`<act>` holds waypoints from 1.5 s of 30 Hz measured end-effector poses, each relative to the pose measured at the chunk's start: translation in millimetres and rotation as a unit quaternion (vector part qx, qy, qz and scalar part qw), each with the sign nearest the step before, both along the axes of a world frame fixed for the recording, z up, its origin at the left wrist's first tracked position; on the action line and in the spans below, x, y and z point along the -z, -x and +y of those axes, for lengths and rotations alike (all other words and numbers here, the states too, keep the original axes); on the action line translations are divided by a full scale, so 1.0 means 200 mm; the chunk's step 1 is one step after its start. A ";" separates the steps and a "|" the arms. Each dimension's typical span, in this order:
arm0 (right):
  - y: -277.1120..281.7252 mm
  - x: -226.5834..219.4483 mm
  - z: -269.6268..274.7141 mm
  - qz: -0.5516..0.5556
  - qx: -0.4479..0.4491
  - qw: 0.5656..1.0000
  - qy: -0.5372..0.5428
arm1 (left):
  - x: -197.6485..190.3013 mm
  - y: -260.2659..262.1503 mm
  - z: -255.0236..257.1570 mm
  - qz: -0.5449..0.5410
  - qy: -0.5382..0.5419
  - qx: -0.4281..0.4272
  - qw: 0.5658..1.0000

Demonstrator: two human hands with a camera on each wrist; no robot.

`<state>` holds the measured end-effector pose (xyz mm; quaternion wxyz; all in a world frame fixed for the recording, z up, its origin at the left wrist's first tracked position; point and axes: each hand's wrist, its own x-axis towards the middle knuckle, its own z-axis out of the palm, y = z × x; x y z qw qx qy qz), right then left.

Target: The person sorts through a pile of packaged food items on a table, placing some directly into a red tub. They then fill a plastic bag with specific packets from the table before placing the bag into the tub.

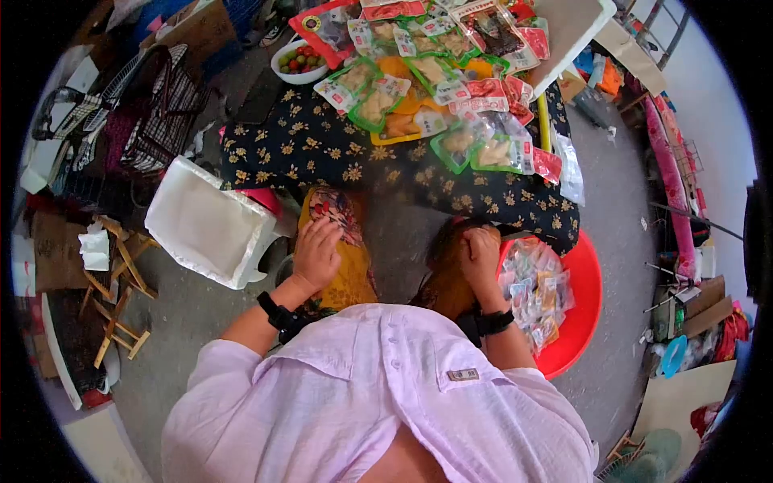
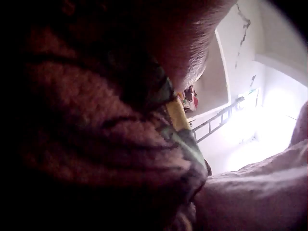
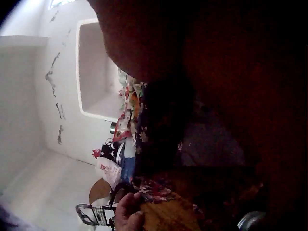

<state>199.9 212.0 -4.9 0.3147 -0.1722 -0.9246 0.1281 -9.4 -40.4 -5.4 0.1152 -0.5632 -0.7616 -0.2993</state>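
Note:
In the head view the left hand [image 1: 317, 253] rests on the thigh in patterned yellow trousers [image 1: 348, 270], its fingers relaxed and holding nothing visible. On the other knee lies the right hand [image 1: 481, 256], fingers bent inward; whether they hold anything is hidden. Beyond the knees, a dark flowered cloth [image 1: 322, 153] covers a table with many sealed food packets [image 1: 435, 76] on top. The left wrist view shows mostly dark patterned fabric [image 2: 96, 125]. Part of the left hand [image 3: 129, 214] appears low in the right wrist view.
A white foam box [image 1: 205, 221] stands left of the legs, and a red basin [image 1: 584, 298] of small packets at the right. A bowl of fruit [image 1: 299, 63] sits at the table's far left, another foam box [image 1: 568, 36] at its far right. Wooden folding frames [image 1: 121, 298] lie farther left.

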 end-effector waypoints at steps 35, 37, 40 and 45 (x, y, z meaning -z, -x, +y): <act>0.07 -0.08 -0.02 -0.046 0.022 0.999 0.017 | -0.04 0.02 0.01 0.025 -0.006 -0.004 1.000; 0.07 -0.08 -0.02 -0.043 0.024 0.999 0.018 | -0.05 0.02 0.01 0.021 -0.002 -0.004 1.000; 0.07 -0.07 -0.03 -0.042 0.023 0.999 0.025 | -0.06 0.02 0.00 0.012 0.006 -0.004 1.000; 0.08 -0.08 -0.03 -0.042 0.020 0.999 0.006 | -0.06 0.02 0.00 0.001 0.024 -0.003 1.000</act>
